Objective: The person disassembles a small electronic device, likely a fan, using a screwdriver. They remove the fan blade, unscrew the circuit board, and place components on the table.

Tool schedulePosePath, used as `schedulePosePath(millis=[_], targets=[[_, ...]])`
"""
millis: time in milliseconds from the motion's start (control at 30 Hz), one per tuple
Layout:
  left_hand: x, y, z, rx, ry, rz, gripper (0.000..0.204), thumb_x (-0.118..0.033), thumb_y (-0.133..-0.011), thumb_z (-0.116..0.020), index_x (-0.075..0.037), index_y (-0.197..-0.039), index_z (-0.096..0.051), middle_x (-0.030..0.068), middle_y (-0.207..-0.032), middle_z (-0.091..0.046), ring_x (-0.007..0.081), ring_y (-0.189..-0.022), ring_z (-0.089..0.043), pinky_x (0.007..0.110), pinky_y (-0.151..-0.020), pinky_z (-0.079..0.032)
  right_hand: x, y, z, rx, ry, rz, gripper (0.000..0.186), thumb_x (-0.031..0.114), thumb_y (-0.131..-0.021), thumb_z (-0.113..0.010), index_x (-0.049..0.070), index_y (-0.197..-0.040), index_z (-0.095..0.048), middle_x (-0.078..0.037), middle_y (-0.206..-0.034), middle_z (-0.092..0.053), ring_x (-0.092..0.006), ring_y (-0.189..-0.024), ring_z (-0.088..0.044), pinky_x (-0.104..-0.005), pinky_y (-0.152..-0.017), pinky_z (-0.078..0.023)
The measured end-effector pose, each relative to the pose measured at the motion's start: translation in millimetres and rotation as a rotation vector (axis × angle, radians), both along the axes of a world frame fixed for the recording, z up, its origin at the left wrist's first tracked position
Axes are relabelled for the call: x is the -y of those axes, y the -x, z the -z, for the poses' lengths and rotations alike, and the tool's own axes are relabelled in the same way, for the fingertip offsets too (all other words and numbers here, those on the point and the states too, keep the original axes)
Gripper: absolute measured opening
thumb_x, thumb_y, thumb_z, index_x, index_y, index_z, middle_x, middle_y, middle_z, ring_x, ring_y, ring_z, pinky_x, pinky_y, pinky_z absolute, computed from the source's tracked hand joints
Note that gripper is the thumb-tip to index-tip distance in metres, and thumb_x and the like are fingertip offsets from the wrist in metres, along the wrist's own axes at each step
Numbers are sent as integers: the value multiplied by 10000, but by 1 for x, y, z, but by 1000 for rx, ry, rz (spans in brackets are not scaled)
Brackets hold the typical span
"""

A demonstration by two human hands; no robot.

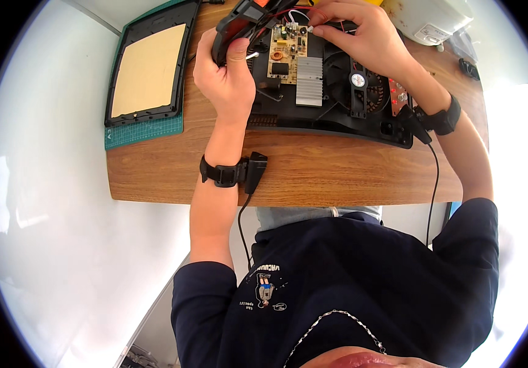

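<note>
My left hand (224, 80) is closed round a black handheld device (239, 27) with a greyish panel and an orange part at its top. A thin stick with a white tip, like a cotton swab (252, 56), pokes out beside my left thumb. My right hand (362, 37) pinches a small white piece (310, 29), perhaps a connector, at the upper right corner of a tan circuit board (279, 46). The board, with a silver finned heat sink (309, 83), sits in an open black appliance housing (331, 122). Red and white wires run behind the board.
A black cooling fan (359, 86) and a small red-lit board (397, 95) are in the housing's right side. At left, a black-framed panel (150, 67) lies on a green cutting mat (144, 135). A white container (429, 18) stands at back right. Cables hang from both wrist straps.
</note>
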State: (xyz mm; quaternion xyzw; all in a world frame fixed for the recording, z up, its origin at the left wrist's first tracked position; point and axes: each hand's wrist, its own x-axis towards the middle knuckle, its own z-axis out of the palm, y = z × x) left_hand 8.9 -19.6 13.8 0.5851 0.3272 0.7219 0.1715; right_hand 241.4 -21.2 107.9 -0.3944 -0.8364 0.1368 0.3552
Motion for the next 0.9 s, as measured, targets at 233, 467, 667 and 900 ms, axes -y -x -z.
schedulePosePath(millis=[233, 467, 667, 900], targets=[[-4, 5, -8, 173, 33, 35, 359, -324, -1001, -730, 13, -1106, -671, 26, -995, -714, 98, -876, -602, 246, -827, -488, 17, 2, 15, -102, 122, 9, 162, 97, -961, -719, 9, -1096, -724, -3, -966, -721, -101, -813, -654, -265, -807, -543], [-4, 19, -25, 405, 243, 37, 316, -244, -1019, -704, 29, -1166, -642, 42, -1055, -694, 126, -906, -623, 267, -862, -508, 50, 13, -4, -255, 368, 30, 241, 130, -952, -728, 49, -1178, -740, -10, -869, -741, -63, -762, -644, -247, -733, -546], [-32, 65, -47, 751, 506, -66, 245, -200, -1032, -668, 14, -1114, -582, 94, -991, -678, 191, -758, -686, 357, -605, -622, 61, -27, -13, -402, 268, 191, 231, 63, -999, -655, 37, -1213, -736, -44, -934, -754, -100, -884, -699, -245, -811, -563], [-99, 171, 8, 612, 500, -389, 282, -110, -1009, -675, 76, -1204, -591, 142, -1073, -695, 219, -825, -717, 340, -681, -629, 72, -96, 12, -568, 277, 408, 188, 77, -1021, -646, -14, -1156, -742, -57, -937, -734, -116, -868, -691, -254, -822, -571]])
